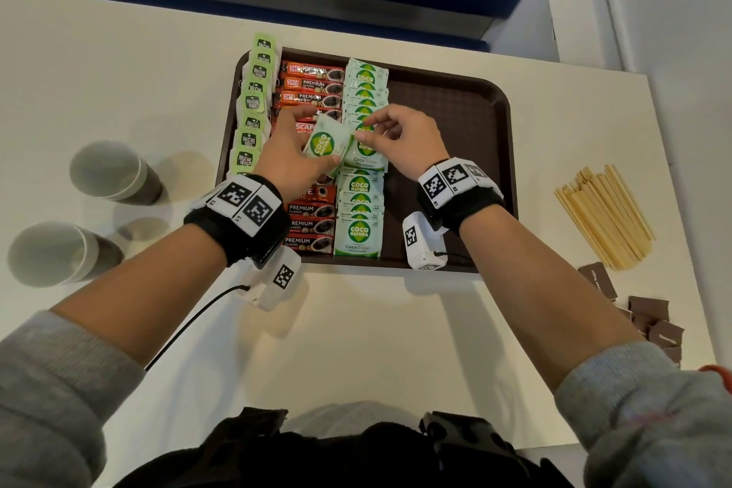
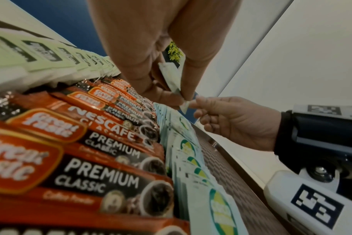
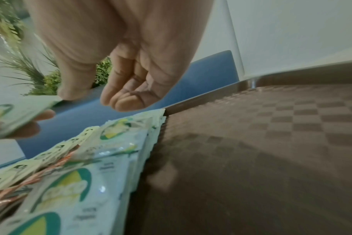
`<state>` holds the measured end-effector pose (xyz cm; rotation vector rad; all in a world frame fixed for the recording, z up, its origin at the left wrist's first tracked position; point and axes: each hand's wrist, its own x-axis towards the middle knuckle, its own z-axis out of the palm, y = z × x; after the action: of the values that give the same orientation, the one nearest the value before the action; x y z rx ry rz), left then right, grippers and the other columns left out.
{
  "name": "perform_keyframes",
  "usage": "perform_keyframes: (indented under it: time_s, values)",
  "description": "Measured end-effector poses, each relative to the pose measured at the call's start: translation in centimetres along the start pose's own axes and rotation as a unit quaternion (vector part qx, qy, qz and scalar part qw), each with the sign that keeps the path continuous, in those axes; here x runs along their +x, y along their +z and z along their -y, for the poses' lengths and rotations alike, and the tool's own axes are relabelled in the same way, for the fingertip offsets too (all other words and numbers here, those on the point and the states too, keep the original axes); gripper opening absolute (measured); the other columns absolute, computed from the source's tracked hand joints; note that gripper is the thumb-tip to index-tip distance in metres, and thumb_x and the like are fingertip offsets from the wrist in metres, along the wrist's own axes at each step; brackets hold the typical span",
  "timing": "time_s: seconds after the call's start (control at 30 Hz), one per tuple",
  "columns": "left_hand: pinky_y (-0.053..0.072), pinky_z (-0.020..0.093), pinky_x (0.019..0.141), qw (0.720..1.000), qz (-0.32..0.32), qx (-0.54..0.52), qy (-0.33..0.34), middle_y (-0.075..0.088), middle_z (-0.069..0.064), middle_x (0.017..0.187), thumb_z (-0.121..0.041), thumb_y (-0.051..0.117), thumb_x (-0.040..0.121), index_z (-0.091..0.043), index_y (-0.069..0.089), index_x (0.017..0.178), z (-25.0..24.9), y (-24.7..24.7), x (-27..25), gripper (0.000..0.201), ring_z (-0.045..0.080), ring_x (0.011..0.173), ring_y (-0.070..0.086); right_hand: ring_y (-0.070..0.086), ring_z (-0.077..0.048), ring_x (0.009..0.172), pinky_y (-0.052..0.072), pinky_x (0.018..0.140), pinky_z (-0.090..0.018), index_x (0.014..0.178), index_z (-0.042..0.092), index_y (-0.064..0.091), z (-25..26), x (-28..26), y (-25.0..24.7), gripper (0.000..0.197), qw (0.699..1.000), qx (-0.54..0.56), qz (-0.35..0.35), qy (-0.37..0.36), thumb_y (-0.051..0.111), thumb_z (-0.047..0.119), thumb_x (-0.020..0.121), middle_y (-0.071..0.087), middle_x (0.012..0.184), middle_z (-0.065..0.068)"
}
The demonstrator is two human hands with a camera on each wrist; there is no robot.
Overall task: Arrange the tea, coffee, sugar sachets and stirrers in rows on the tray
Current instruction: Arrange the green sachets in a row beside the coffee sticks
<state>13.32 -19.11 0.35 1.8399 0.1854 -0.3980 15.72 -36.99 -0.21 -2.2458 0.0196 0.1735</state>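
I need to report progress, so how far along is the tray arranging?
Done: green tea bags and red coffee sachets sit in rows on the brown tray. In hand: left hand and right hand pinch pale green sugar sachets. Left: wooden stirrers lie off the tray.

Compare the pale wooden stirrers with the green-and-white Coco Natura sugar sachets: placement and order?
The pale wooden stirrers lie off the brown tray, on the white table; the green-and-white Coco Natura sugar sachets sit on it. The stirrers form a loose fanned pile; the sachets overlap in a row. No hand touches the stirrers; both hands hold sachets.
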Motion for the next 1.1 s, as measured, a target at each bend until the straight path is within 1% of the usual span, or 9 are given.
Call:
perform_keyframes:
  time_s: [0.13, 0.27, 0.33, 0.43, 0.5, 0.63, 0.77, 0.93, 1.1]
  values:
    - [0.057, 0.031, 0.076, 1.0, 0.024, 0.015, -0.008, 0.07, 0.005, 0.104, -0.01, 0.076, 0.077, -0.019, 0.038, 0.13, 0.1, 0.2, 0.1, 0.065, 0.015, 0.084, 0.068, 0.05, 0.001, 0.068, 0.042, 0.062, -0.006, 0.105, 0.018, 0.068, 1.3, 0.1, 0.1, 0.032, 0.997, 0.011, 0.068, -0.022, 0.075, 0.033, 0.077, 0.059, 0.08, 0.008]
    - [0.052, 0.013, 0.062, 0.999, 0.044, 0.028, 0.001, 0.067, 0.0, 0.099, -0.008, 0.074, 0.079, -0.016, 0.042, 0.13, -0.2, 0.2, 0.0, 0.061, 0.005, 0.077, 0.065, 0.052, -0.001, 0.067, 0.048, 0.069, -0.021, 0.092, 0.017, 0.068, 1.7, 0.4, 0.2, 0.019, 0.994, 0.0, 0.109, -0.023, 0.076, 0.025, 0.077, 0.062, 0.079, 0.004]
    - [0.052, 0.017, 0.066, 0.998, 0.029, 0.054, 0.015, 0.066, -0.003, 0.093, -0.014, 0.075, 0.08, -0.018, 0.046, 0.126, -0.1, 0.2, 0.0, 0.055, 0.007, 0.076, 0.063, 0.06, -0.009, 0.071, 0.052, 0.074, -0.029, 0.083, 0.019, 0.064, 1.6, 0.3, -0.2, 0.015, 0.993, 0.019, 0.113, -0.015, 0.077, 0.022, 0.076, 0.066, 0.078, 0.0]
    - [0.053, 0.031, 0.076, 0.998, 0.005, 0.063, 0.016, 0.065, -0.003, 0.085, -0.019, 0.072, 0.082, -0.02, 0.052, 0.113, 0.1, 0.3, 0.2, 0.037, 0.014, 0.078, 0.063, 0.069, -0.024, 0.083, 0.057, 0.078, -0.036, 0.089, 0.016, 0.058, 0.7, 0.2, -0.9, 0.022, 0.995, 0.043, 0.092, 0.019, 0.076, 0.017, 0.077, 0.071, 0.085, -0.01]
    - [0.053, 0.032, 0.081, 0.998, -0.007, 0.066, 0.014, 0.065, -0.006, 0.084, -0.022, 0.071, 0.084, -0.021, 0.055, 0.106, 0.3, 0.3, 0.4, 0.028, 0.013, 0.08, 0.063, 0.07, -0.029, 0.086, 0.058, 0.079, -0.039, 0.095, 0.011, 0.057, -0.1, 0.1, -1.1, 0.024, 0.993, 0.061, 0.091, 0.035, 0.074, 0.011, 0.079, 0.071, 0.087, -0.014]
    - [0.048, 0.019, 0.074, 0.994, -0.007, 0.102, 0.023, 0.063, -0.012, 0.081, -0.021, 0.067, 0.086, -0.018, 0.062, 0.113, 0.5, 0.2, 0.4, 0.027, 0.004, 0.075, 0.058, 0.066, -0.02, 0.077, 0.058, 0.073, -0.027, 0.097, 0.012, 0.054, -1.4, -0.3, -1.2, 0.019, 0.992, 0.057, 0.106, 0.045, 0.066, 0.006, 0.085, 0.066, 0.074, 0.0]
    - [0.048, 0.025, 0.088, 0.99, 0.012, 0.141, 0.024, 0.069, -0.002, 0.1, -0.023, 0.066, 0.088, -0.017, 0.064, 0.118, 0.5, 0.3, 0.1, 0.03, 0.009, 0.09, 0.061, 0.065, -0.016, 0.079, 0.057, 0.071, -0.022, 0.099, 0.014, 0.053, -1.9, -1.0, -0.9, 0.019, 0.992, 0.062, 0.103, 0.047, 0.063, 0.004, 0.087, 0.064, 0.074, 0.002]
    - [0.036, 0.015, 0.08, 0.983, 0.021, 0.182, 0.021, 0.066, -0.007, 0.101, -0.026, 0.062, 0.09, -0.018, 0.063, 0.123, 0.2, 0.5, -0.4, 0.034, 0.004, 0.092, 0.055, 0.067, -0.023, 0.084, 0.059, 0.074, -0.032, 0.1, 0.014, 0.055, -2.1, -1.1, -0.6, 0.02, 0.993, 0.064, 0.081, 0.052, 0.064, 0.003, 0.086, 0.062, 0.084, -0.008]
    - [0.038, 0.018, 0.085, 0.979, 0.029, 0.199, 0.015, 0.068, -0.004, 0.107, -0.025, 0.061, 0.09, -0.018, 0.062, 0.124, 0.3, 0.4, -0.4, 0.035, 0.007, 0.095, 0.056, 0.059, -0.019, 0.078, 0.058, 0.077, -0.036, 0.101, 0.015, 0.062, -2.5, -1.2, -0.2, 0.022, 0.996, 0.027, 0.06, 0.059, 0.07, 0.007, 0.082, 0.058, 0.086, -0.006]
